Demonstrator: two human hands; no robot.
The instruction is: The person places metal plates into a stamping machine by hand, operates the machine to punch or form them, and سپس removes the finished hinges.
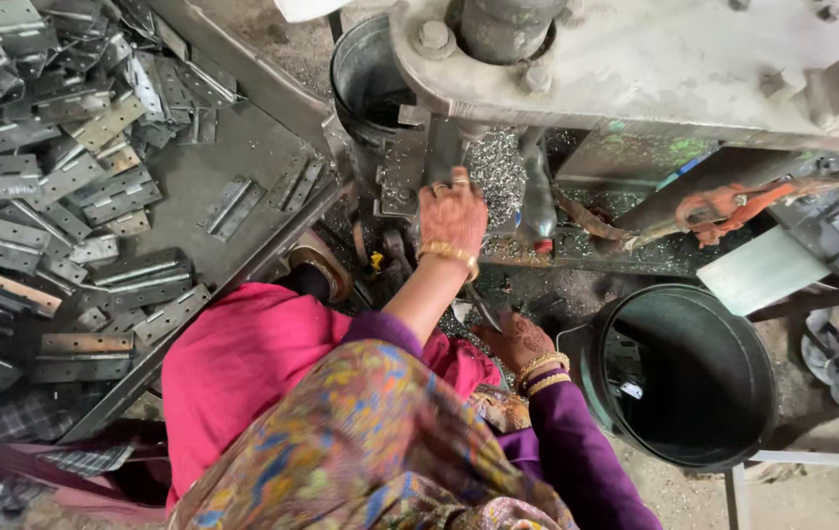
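Grey steel dominated the head view: a heap of flat hinge plates (pixel 56 186) covered the tray (pixel 243 147) at nine to ten o'clock, with a few loose hinges lying apart on its bare part. At twelve o'clock stood the press machine (pixel 635 59), metal swarf (pixel 498 172) scattered beneath it. The left hand (pixel 454 211), wearing a gold bangle, was extended to the machine's fixture at roughly twelve o'clock; its fingers were curled on a hinge piece (pixel 405 167) seated upright in the fixture, grasping or pressing it, the exact grip not clear. The right hand (pixel 518 339), bangled and in a purple sleeve, lay lower, near the centre, closed around a thin dark metal tool or strip (pixel 483 309) that ran up toward the other wrist. A dark round bucket (pixel 753 393) sat at three to four o'clock, just beside the right hand. A second metal pail (pixel 356 69) stood at eleven o'clock behind the fixture. An orange-wrapped lever (pixel 734 206) projected at two o'clock.
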